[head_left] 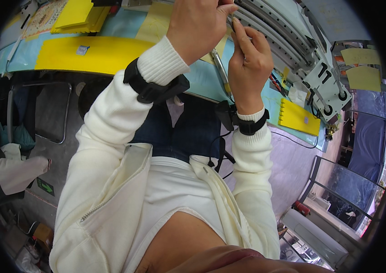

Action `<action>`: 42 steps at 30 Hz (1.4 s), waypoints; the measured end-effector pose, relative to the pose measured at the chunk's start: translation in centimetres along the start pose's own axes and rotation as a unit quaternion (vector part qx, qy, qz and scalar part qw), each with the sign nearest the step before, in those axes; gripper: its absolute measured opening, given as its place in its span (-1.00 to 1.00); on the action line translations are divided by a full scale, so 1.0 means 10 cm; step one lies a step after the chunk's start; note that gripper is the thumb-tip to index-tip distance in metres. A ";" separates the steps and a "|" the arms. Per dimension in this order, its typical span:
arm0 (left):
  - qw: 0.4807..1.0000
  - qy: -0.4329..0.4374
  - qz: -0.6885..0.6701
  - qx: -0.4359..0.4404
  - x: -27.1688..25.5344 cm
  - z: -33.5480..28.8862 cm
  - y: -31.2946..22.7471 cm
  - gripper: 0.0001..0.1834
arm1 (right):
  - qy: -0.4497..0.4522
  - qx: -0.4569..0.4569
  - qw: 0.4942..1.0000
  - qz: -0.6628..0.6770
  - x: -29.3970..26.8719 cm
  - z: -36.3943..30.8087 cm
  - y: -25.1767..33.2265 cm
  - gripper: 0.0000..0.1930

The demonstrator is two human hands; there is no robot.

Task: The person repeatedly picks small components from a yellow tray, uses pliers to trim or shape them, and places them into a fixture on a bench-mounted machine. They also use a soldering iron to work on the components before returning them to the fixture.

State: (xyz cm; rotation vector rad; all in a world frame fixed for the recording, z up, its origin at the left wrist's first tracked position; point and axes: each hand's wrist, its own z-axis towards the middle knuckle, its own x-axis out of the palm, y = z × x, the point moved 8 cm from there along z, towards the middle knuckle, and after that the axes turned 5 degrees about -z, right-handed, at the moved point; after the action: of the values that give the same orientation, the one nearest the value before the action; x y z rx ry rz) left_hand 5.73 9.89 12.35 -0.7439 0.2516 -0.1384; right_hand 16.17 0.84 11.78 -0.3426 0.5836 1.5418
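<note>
My left hand (197, 29) and my right hand (253, 59) meet at the top of the view, above the blue tabletop (199, 79). Both have their fingers closed, thumbs and fingertips almost touching. A small dark bit shows between the tips, too small and too covered to name. Part of my left hand's fingers is hidden behind its back and by the picture's edge. Just below the hands lies a slim pen-shaped tool (220, 68) with a silver barrel and a yellow part; neither hand visibly grips it.
A long yellow sheet (95, 55) lies along the table's front edge at left, with stacked yellow pieces (76, 17) behind. At right stand a metal rail machine (284, 36) and a toothed yellow strip (298, 117). A black cable (293, 140) hangs below. Another person (8, 136) is at far left.
</note>
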 end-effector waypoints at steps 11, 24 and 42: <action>0.986 -0.084 -0.132 -0.059 -0.48 0.09 -0.14 -0.79 | -0.083 0.008 0.996 0.019 -0.52 0.17 -0.16 -0.61; 0.964 -0.074 0.215 0.139 -0.03 0.50 -0.41 -0.91 | -0.022 0.048 0.997 0.056 -0.32 0.64 -0.26 -0.66; 0.996 -0.045 -0.025 -0.070 0.05 0.76 -0.03 -0.87 | -0.013 0.034 0.997 0.063 0.02 0.77 -0.33 -0.77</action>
State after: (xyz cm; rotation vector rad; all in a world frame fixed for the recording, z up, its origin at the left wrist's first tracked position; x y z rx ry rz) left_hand 8.29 14.55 17.88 -0.8941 0.1573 -0.1347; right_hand 20.47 5.26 17.51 -0.2380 0.6456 1.6399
